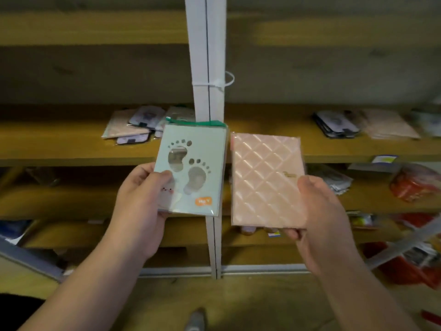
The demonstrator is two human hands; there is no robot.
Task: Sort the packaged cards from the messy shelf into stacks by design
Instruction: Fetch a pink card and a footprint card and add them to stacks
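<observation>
The left hand [140, 201] pinched a pale green footprint card [191, 168]; the right hand [319, 216] gripped a pink quilted card [265, 180], both held just apart before the shelf's [71, 149] front edge.

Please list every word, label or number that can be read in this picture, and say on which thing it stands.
None can be read with certainty.
Orange sticker on the mint footprint card in the left hand: white characters, too blurred.
Gold script on the pink quilted card in the right hand: too small.
Shelf-edge label: blurred.
</observation>
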